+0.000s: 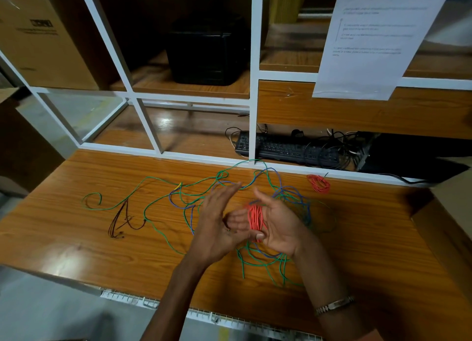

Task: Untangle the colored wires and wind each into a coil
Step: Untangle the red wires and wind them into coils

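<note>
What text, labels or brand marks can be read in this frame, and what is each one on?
"Fill Cardboard Box (Internal Packaging)": heading of the paper sheet hung on the shelf frame; somewhat blurred.
Smaller lines on that sheet: too blurred to read.
Dark logo and print on the cardboard box: unreadable.
Keyboard key legends: too small to read.

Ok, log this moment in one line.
step: winding | right hand: wrapped in orange wire | left hand: open | green wire, blue wire: tangled
</note>
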